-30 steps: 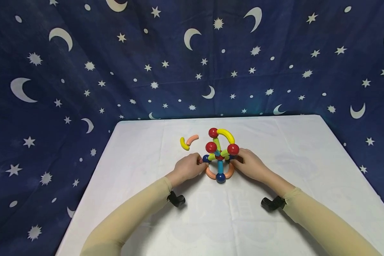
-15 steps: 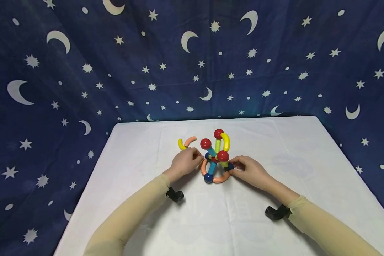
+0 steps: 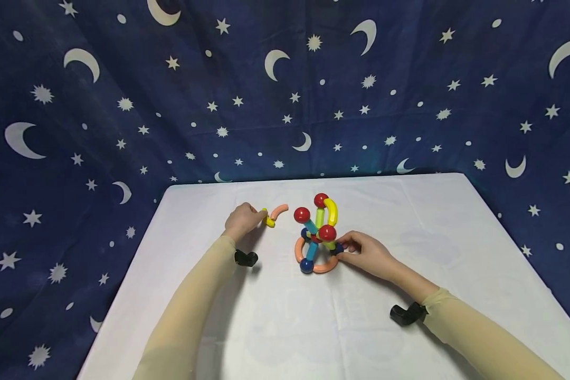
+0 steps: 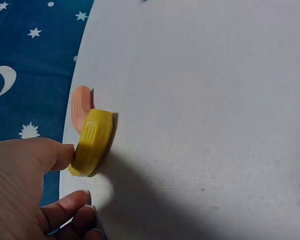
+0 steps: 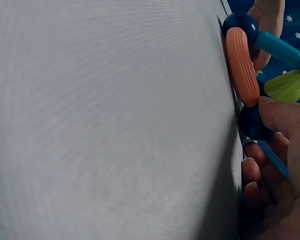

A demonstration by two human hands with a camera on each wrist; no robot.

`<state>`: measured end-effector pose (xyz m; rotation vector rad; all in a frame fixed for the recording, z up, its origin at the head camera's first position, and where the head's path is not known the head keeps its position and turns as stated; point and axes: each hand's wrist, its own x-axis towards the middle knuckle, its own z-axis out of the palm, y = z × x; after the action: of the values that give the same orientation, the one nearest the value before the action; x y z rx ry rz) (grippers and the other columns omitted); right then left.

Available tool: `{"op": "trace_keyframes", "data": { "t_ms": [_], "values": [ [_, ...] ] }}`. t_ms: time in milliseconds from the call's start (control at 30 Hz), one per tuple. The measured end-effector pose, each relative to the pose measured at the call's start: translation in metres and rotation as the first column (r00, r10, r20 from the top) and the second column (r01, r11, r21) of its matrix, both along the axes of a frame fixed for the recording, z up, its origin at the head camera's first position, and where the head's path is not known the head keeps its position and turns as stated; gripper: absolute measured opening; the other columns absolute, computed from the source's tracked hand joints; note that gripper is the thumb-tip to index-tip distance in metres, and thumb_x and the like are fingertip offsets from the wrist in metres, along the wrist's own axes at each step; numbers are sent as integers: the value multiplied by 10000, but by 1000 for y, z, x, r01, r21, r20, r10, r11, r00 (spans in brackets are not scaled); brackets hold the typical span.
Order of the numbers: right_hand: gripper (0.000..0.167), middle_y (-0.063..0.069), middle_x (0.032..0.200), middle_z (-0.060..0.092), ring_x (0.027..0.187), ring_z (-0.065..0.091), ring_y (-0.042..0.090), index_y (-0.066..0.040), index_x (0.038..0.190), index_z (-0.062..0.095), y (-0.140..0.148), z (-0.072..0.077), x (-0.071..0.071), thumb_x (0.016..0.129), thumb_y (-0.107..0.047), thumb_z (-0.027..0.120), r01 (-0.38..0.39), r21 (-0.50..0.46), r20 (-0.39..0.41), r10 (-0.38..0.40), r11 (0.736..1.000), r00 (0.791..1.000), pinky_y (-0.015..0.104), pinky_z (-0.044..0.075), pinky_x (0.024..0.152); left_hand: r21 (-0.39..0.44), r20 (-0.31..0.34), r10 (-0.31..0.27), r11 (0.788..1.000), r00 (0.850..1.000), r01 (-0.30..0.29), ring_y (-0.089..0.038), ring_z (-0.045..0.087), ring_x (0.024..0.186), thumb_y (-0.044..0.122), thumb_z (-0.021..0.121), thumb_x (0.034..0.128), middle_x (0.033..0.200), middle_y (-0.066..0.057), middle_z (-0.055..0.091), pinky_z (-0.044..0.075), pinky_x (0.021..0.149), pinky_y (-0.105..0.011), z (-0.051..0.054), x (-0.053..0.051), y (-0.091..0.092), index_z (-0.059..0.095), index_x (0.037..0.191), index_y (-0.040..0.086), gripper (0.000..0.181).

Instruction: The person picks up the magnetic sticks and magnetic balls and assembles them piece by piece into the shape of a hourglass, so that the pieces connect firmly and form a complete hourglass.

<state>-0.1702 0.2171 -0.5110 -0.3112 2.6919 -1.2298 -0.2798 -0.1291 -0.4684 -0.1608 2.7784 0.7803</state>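
Observation:
A ball-and-stick toy structure (image 3: pixel 315 237) stands mid-table, with red balls on top, blue balls below, and orange curved sticks around its base. My right hand (image 3: pixel 371 254) pinches a dark blue ball (image 5: pixel 255 123) at its right side, thumb on one side and fingers on the other. To the left, my left hand (image 3: pixel 245 219) is at a loose yellow curved stick (image 4: pixel 93 140). In the left wrist view its thumb touches or nearly touches the stick's near end, while the other fingers are apart from it. Touching or very near the yellow stick lies a loose orange curved stick (image 3: pixel 279 211).
A white cloth covers the table (image 3: pixel 275 327). Behind it hangs a dark blue curtain (image 3: pixel 247 79) with moons and stars, close to the table's back edge. Black wrist cameras (image 3: pixel 408 314) sit at both sleeve cuffs.
My left hand has left the structure and moved left and away to the loose yellow stick. The structure turned and its right side came nearer, with my right hand staying on its blue ball.

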Motion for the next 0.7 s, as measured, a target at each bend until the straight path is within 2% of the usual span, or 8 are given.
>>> {"op": "trace_keyframes", "data": {
  "t_ms": [100, 200, 333, 400, 467, 567, 700],
  "values": [
    [371, -35, 959, 624, 892, 545, 193, -201, 1185, 696, -2, 0, 0, 871, -352, 824, -1, -3, 1, 1, 1000, 1000, 337, 469, 762, -39, 10, -14, 999, 1000, 15, -225, 587, 795, 436, 607, 950, 906, -44, 682, 432, 696, -356, 1, 0, -2, 678, 1022, 85, 365],
    [364, -36, 951, 623, 887, 547, 194, -205, 1178, 697, -2, 0, 0, 870, -351, 826, -2, -4, -2, 2, 1000, 1000, 342, 465, 757, -147, -2, -58, 988, 998, 57, -207, 574, 748, 382, 619, 923, 824, -23, 672, 427, 663, -354, 5, 2, -4, 707, 910, 109, 288],
    [381, -40, 957, 624, 894, 549, 191, -209, 1185, 693, -1, 0, 0, 871, -379, 823, -5, -7, -3, 5, 1000, 1000, 344, 466, 768, -318, -19, -141, 939, 990, 128, -205, 539, 683, 371, 642, 915, 733, -20, 615, 429, 615, -374, 12, 8, -7, 674, 741, 137, 293],
    [388, -41, 957, 625, 894, 549, 189, -211, 1187, 693, 0, -1, 0, 869, -390, 823, -5, -8, -5, 5, 1000, 1000, 343, 465, 769, -364, -22, -183, 917, 983, 163, -210, 534, 662, 371, 653, 916, 716, -22, 600, 439, 594, -384, 14, 13, -8, 656, 709, 144, 307],
    [385, -41, 950, 622, 889, 549, 188, -213, 1186, 693, 0, -1, 0, 870, -391, 822, -5, -9, -10, 5, 1000, 1000, 338, 462, 763, -373, -25, -216, 908, 976, 191, -214, 541, 653, 347, 670, 908, 718, -26, 607, 448, 581, -387, 14, 19, -11, 667, 722, 141, 277],
    [372, -37, 939, 618, 880, 549, 191, -216, 1184, 694, 0, -2, -1, 873, -378, 820, -5, -12, -20, 5, 1000, 1000, 333, 456, 751, -349, -49, -239, 914, 970, 207, -207, 572, 677, 296, 702, 889, 787, -21, 653, 465, 589, -385, 12, 24, -16, 733, 849, 131, 173],
    [370, -35, 936, 615, 880, 546, 191, -211, 1188, 692, 0, -3, -1, 878, -369, 817, -10, -13, -21, 9, 1000, 1000, 325, 456, 747, -231, -60, -207, 955, 977, 188, -193, 610, 756, 265, 731, 902, 940, -14, 709, 473, 663, -376, 8, 27, -26, 753, 1063, 122, 217]
  ]
}}
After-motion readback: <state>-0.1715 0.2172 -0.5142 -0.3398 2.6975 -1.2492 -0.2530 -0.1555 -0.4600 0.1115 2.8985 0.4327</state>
